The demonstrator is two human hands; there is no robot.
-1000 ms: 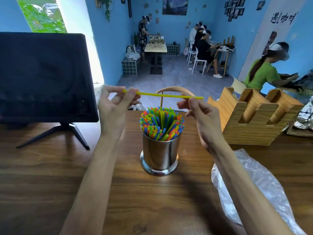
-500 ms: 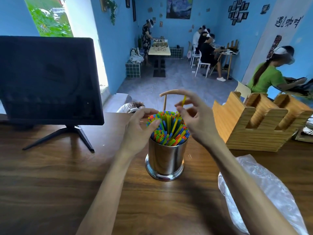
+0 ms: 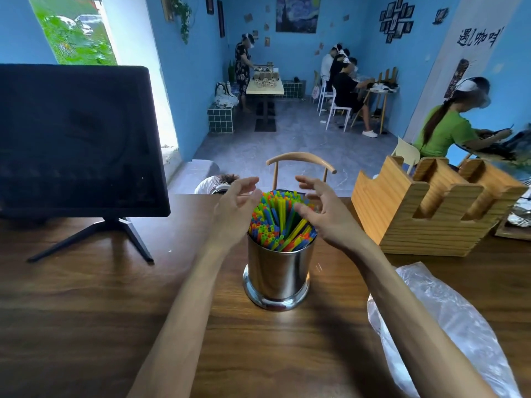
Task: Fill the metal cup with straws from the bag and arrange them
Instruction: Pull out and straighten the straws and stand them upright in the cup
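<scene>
A shiny metal cup (image 3: 277, 275) stands upright on the wooden table (image 3: 86, 311), packed with many coloured straws (image 3: 280, 221). My left hand (image 3: 235, 209) is beside the left of the straw bundle, fingers relaxed and spread, holding nothing. My right hand (image 3: 324, 211) is at the right side of the bundle, fingers loosely curved, thumb near the straw tips. A clear plastic bag (image 3: 448, 328) lies flat on the table at the right, partly hidden by my right forearm.
A dark monitor (image 3: 77, 142) on a stand sits at the left. A wooden holder (image 3: 425, 208) stands at the right rear. A chair back (image 3: 300, 160) rises behind the table edge. Several people sit or stand at tables farther back.
One second ago both hands held a yellow straw level above the cup. Then the right hand put it into the cup. Now both hands are open on either side of the bundle.
</scene>
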